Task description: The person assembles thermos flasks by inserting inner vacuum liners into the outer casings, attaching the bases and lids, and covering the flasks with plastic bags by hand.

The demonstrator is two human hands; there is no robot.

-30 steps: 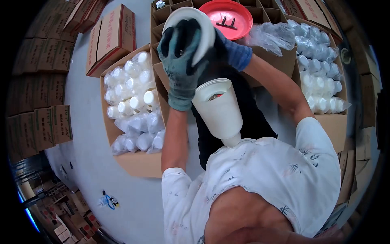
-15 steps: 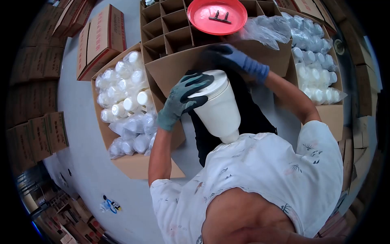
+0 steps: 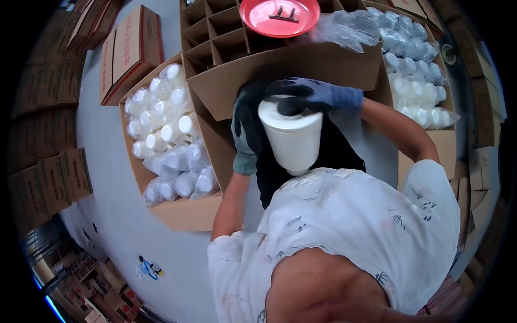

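A white tapered plastic container [image 3: 293, 142] leans against my belly, its wide round end up and a narrower neck at the shirt. My left hand [image 3: 247, 126], in a grey-green glove with dark palm, is closed round its left side; some fingers are lost in shadow. Across the wide top, my right hand [image 3: 307, 97] in a blue-grey and black glove grips with bent fingers. Just beyond the hands stands a divided cardboard box [image 3: 280, 70]. On it rests a red plate [image 3: 250, 16] with two small dark metal pieces [image 3: 284, 15].
An open carton [image 3: 180, 212] of white-capped bottles [image 3: 161, 116] in clear plastic stands at left, another group of wrapped bottles [image 3: 417, 91] at right. Crumpled clear plastic [image 3: 347, 29] lies beside the plate. A closed carton [image 3: 132, 54] and stacked boxes [image 3: 46, 177] flank the grey floor.
My right hand has come down from beyond the container onto its top. My left hand has slid from the top edge to the left side. The container looks more upright.
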